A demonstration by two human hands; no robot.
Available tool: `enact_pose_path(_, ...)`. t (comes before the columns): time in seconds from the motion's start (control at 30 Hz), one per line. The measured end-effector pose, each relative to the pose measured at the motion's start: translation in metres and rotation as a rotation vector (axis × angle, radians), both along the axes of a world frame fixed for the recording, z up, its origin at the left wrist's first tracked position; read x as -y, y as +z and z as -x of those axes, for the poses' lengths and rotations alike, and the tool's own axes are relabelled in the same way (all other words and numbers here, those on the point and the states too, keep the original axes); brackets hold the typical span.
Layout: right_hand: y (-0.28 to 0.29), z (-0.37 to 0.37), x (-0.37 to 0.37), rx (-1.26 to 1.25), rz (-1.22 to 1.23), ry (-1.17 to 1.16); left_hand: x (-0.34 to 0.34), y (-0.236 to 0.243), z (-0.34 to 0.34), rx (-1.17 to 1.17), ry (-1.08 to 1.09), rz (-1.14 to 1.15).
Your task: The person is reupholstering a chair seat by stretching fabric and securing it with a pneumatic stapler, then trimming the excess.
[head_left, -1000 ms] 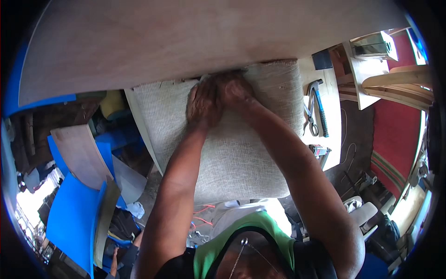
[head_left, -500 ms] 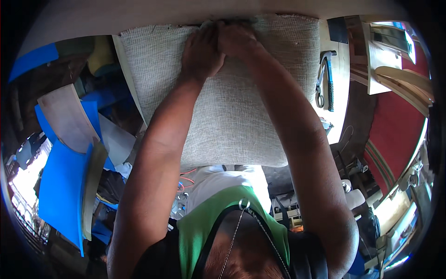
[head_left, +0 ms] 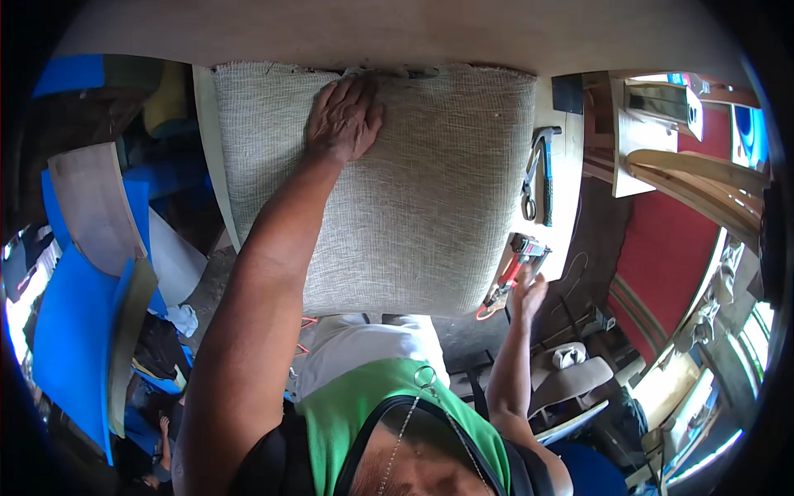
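A seat cushion covered in grey-beige woven fabric [head_left: 405,207] lies on a pale board or tabletop [head_left: 562,186] in front of me. My left hand [head_left: 343,120] rests open and flat on the fabric near its frayed far edge. My right hand [head_left: 529,295] is at the cushion's near right corner, beside a red and black staple gun [head_left: 513,271]. Its fingers look apart; whether they touch the tool is unclear. A hammer with a blue and black handle [head_left: 547,178] and a pair of scissors [head_left: 529,194] lie right of the cushion.
A pale upright panel [head_left: 397,33] stands beyond the cushion's far edge. Blue sheets [head_left: 78,339] and a curved wooden panel [head_left: 95,207] lean at left. To the right are wooden pieces [head_left: 699,178] and a red striped surface [head_left: 662,264]. Another person's hand [head_left: 164,426] shows at lower left.
My right hand has left the cushion's far edge and moved down and right to the staple gun. My left hand stays near that edge, now flat. The view has shifted.
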State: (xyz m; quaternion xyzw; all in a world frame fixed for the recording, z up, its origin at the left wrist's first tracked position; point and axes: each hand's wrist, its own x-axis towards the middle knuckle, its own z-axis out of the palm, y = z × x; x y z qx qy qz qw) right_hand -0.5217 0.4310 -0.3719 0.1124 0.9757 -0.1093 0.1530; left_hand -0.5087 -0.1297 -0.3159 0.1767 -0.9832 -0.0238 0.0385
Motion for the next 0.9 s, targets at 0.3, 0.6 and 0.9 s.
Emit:
enact_pose_path(0.3, -0.041, -0.009, 0.032, 0.167, -0.167, 0.102, 0.004, 0.002, -0.006, 0.028, 0.020, -0.002)
enact_pose_path(0.6, 0.146, 0.023, 0.006, 0.388, 0.617, 0.015, -0.006, -0.014, -0.015, -0.111, 0.033, -0.031)
enact_pose_path(0.9, 0.276, 0.062, 0.299, 0.495, 0.636, 0.485, -0.019, -0.030, -0.014, -0.308, 0.037, -0.111)
